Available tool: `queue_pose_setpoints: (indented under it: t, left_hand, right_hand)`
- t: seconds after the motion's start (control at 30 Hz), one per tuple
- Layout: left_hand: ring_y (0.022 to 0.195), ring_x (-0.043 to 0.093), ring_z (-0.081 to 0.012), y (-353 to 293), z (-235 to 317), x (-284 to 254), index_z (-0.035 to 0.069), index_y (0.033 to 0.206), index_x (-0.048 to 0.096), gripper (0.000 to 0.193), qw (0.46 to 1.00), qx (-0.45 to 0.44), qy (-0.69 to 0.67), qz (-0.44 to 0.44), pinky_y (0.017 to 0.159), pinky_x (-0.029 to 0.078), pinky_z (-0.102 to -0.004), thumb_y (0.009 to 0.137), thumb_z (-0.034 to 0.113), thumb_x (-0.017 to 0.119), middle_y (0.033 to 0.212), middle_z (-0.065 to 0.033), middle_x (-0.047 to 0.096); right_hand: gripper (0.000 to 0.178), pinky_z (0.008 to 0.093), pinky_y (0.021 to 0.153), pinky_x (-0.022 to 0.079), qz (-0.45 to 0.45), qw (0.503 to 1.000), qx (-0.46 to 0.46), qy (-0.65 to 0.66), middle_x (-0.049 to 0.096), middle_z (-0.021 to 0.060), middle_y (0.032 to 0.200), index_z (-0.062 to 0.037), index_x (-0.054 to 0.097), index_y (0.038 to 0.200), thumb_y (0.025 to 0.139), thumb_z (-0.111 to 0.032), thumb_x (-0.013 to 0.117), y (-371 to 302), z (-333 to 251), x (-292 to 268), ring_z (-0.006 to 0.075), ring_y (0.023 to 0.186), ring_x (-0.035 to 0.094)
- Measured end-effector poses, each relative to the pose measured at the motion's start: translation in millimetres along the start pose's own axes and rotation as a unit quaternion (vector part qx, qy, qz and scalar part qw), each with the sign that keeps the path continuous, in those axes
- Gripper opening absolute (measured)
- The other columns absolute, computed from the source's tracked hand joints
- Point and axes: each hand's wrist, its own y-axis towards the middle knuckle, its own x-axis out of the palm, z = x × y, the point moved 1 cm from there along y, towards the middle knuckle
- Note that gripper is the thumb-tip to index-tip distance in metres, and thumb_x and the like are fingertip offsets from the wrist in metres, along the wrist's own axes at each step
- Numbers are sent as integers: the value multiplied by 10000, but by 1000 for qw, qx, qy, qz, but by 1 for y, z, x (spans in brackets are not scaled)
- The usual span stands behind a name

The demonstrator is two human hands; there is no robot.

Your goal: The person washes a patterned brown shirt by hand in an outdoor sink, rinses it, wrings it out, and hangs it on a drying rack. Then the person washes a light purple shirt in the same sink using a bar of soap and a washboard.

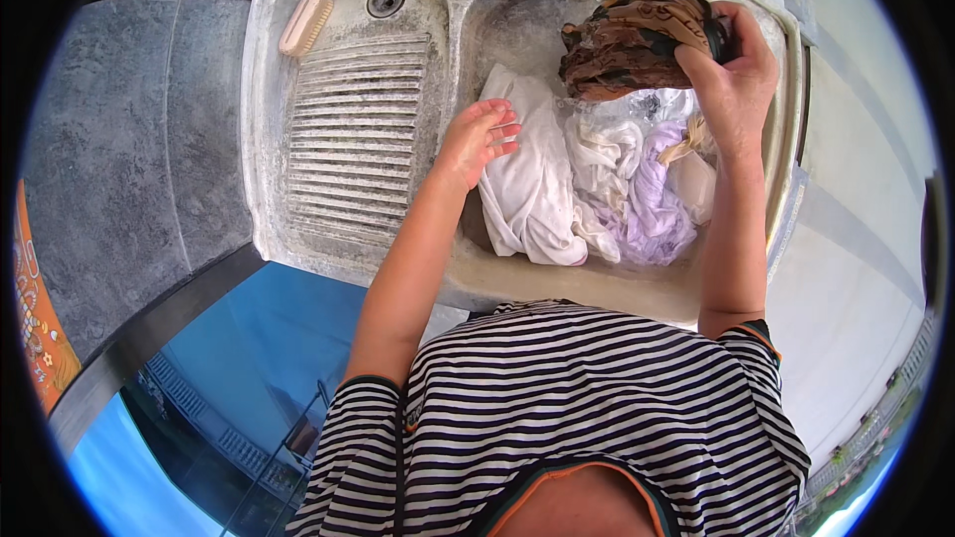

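Fingers, right hand (pixel 738 85): grip brown cloth (pixel 637 45)
Long axis: leftward from these, upper right of white cloth (pixel 527 179)
Left hand (pixel 476 146): farther, loosely open, at white cloth's left edge

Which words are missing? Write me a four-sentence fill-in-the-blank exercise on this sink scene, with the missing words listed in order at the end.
1. The right hand grips a patterned cloth whose main colour is ____.
2. The plain cloth nearest the left hand is coloured ____.
3. Left or right: the brush lies on the ____ side of the sink.
4. The shirt is covered in dark and light ____.

Missing words: brown; white; left; stripes.
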Motion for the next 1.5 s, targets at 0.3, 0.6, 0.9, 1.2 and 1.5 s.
queue_pose_setpoints:
  t: [0.3, 0.6, 0.9, 1.2, 1.5]
  left_hand:
    - [1025, 644, -220, -25, -6, -7, 68, 1180, 575, 261, 1000, -10, -10, -3, 843, 541, -383, 971, 215, 626, 1119, -86, 643]
    - [945, 647, -166, -14, -26, 5, 82, 1139, 609, 236, 1000, -28, 6, -10, 778, 551, -340, 963, 238, 633, 1083, -55, 650]
    - [1076, 601, -300, 15, -50, 52, 98, 1259, 522, 359, 983, -120, -138, -29, 878, 546, -555, 951, 237, 641, 1143, -107, 591]
    - [1301, 503, -391, 10, -37, 97, 97, 1469, 406, 1103, 877, -63, -416, -231, 989, 464, -596, 764, 921, 204, 1339, -171, 595]
    - [674, 652, -170, -60, 30, 94, 29, 1130, 650, 638, 968, 141, -183, -97, 651, 576, -367, 983, 622, 467, 821, -70, 678]
  right_hand:
    - [382, 394, 728, 533, -44, 970, -44, -237, 690, 139, 825, -76, 584, 1039, 705, -166, 747, 10, 25, 56, 313, 747, 673]
    - [516, 490, 854, 533, -265, 875, 31, -405, 711, 216, 963, -73, 496, 1151, 720, -186, 756, -44, 235, 124, 419, 951, 680]
    - [376, 268, 739, 518, -58, 991, -9, -122, 668, 47, 821, -52, 627, 1015, 649, -24, 708, -21, -22, 28, 151, 723, 634]
    - [514, 290, 833, 470, 75, 984, -151, 51, 550, 84, 979, 20, 559, 1011, 601, -134, 828, -100, -119, -69, 174, 876, 565]
    - [475, 296, 652, 525, -313, 924, -181, -129, 662, 60, 914, -47, 650, 1062, 617, 54, 783, -138, -111, -41, 193, 763, 658]
